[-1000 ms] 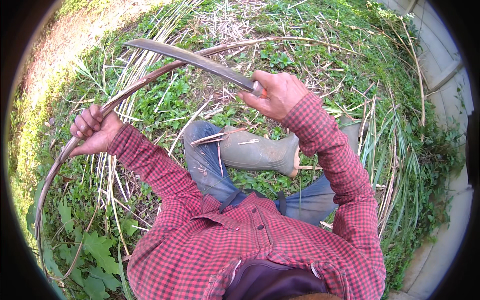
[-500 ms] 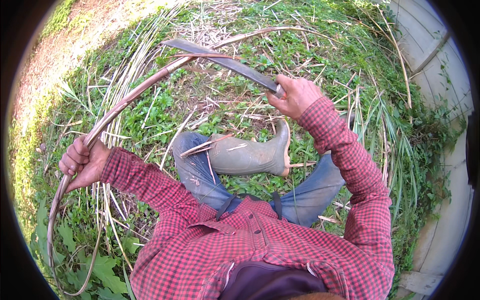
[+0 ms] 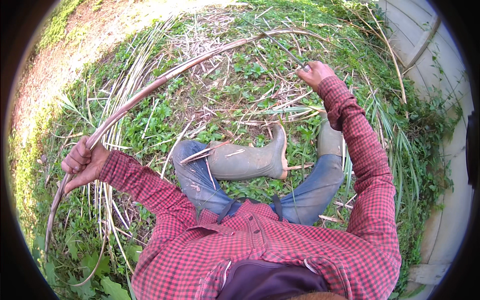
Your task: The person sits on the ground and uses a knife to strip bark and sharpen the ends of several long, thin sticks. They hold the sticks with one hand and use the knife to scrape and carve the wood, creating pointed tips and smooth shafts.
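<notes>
My left hand (image 3: 86, 162) is wrapped around a long, bent brown cane (image 3: 131, 102). The cane arches from the lower left, up past my hand, to the far right, paler along its far stretch. Raised at the far right, my right hand (image 3: 317, 75) is closed around the handle of a long knife (image 3: 281, 44). Its narrow blade points up and left, seen nearly edge-on, and crosses the cane's far part in the picture; whether the two touch I cannot tell. Most of the handle is hidden by my fingers.
My legs are bent on the grass, in grey-green rubber boots (image 3: 245, 159) with plant shavings on one knee. Long pale stalks (image 3: 120, 95) lie along the left. Cut strips litter the ground ahead. A pale panelled wall (image 3: 425, 55) curves along the right, edged with plants.
My right hand has moved farther away and slightly right with the knife, the blade turning edge-on. A peeled strip by the blade no longer shows; more of the cane looks pale. My left hand barely moved.
</notes>
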Motion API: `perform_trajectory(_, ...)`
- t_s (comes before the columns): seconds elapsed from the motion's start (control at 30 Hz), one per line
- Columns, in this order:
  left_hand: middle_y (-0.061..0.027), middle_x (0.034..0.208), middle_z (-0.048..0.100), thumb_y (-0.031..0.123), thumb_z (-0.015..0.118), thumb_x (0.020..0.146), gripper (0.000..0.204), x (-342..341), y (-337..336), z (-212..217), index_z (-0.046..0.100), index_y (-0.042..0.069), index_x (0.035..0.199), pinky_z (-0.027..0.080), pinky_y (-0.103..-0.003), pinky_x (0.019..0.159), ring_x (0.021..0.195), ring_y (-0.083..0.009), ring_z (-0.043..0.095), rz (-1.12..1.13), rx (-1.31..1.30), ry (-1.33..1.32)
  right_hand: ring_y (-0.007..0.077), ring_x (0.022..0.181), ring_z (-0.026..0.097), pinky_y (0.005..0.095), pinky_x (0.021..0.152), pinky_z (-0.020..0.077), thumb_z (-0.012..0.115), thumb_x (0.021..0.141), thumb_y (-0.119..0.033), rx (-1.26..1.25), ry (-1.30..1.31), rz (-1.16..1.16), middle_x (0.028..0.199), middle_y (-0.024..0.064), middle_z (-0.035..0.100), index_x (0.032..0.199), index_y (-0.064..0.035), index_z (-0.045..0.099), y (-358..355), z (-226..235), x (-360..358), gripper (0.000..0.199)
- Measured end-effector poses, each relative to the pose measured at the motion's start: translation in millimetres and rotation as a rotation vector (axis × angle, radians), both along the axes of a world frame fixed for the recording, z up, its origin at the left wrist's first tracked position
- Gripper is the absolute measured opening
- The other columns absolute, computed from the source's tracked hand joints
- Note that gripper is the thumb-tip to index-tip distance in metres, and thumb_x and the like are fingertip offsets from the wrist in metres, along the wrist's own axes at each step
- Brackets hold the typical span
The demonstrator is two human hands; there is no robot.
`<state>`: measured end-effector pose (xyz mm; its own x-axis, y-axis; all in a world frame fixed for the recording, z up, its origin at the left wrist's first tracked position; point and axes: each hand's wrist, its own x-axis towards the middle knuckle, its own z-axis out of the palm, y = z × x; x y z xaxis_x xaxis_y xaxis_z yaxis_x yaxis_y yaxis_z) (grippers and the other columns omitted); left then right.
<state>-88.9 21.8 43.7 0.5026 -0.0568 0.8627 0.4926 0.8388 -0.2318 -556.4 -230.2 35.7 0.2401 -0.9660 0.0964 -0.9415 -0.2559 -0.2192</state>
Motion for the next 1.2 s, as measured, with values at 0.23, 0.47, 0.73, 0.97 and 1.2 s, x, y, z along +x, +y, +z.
perform_trajectory(0.23, 0.0098, 0.043, 0.024, 0.059, 0.053, 0.077, 0.051, -2, -2, 7, 0.032, 0.018, 0.055, 0.014, -0.018, 0.037, 0.036, -0.0022, 0.018, -0.116, -0.16, -0.141, 0.0277, 0.06, 0.06, 0.0406, 0.063, 0.0503, 0.052, 0.079, -0.037, -0.061, 0.159, 0.614, 0.064, 0.0135, 0.059, 0.079, -0.0035, 0.059, 136, 76, 100, 0.034)
perform_trajectory(0.47, 0.01, 0.042, 0.026, 0.065, 0.046, 0.076, 0.052, 11, -29, -17, 0.034, 0.018, 0.055, 0.016, -0.017, 0.033, 0.035, -0.0008, 0.019, -0.15, 0.007, -0.014, 0.0334, 0.062, 0.059, 0.0411, 0.063, 0.0475, 0.056, 0.071, -0.04, -0.042, 0.219, 0.166, 0.064, 0.0204, 0.059, 0.07, -0.0002, 0.06, 47, 38, 5, 0.04)
perform_trajectory(0.73, 0.0095, 0.042, 0.023, 0.065, 0.046, 0.076, 0.052, -26, -34, 14, 0.033, 0.018, 0.056, 0.017, -0.017, 0.034, 0.036, -0.0021, 0.018, -0.193, -0.02, -0.095, 0.0296, 0.061, 0.061, 0.0404, 0.063, 0.0499, 0.053, 0.077, -0.033, 0.07, 0.088, 0.459, 0.062, 0.0122, 0.059, 0.08, -0.002, 0.056, 162, 65, 73, 0.032)
perform_trajectory(0.97, 0.0097, 0.042, 0.023, 0.069, 0.043, 0.074, 0.055, -21, -43, 12, 0.031, 0.018, 0.055, 0.017, -0.017, 0.036, 0.036, -0.0027, 0.017, -0.102, 0.155, -0.085, 0.032, 0.066, 0.061, 0.0427, 0.063, 0.0488, 0.056, 0.076, -0.034, -0.008, 0.01, 0.218, 0.065, 0.014, 0.06, 0.08, -0.0037, 0.055, 151, 6, 27, 0.031)
perform_trajectory(1.2, 0.009, 0.041, 0.023, 0.069, 0.044, 0.074, 0.055, -36, -44, 20, 0.03, 0.018, 0.055, 0.017, -0.017, 0.034, 0.035, -0.0028, 0.017, -0.153, 0.078, -0.13, 0.031, 0.069, 0.061, 0.0428, 0.065, 0.0481, 0.058, 0.075, -0.034, 0.012, -0.001, 0.269, 0.07, 0.0112, 0.062, 0.086, -0.0048, 0.048, 177, 4, 13, 0.033)
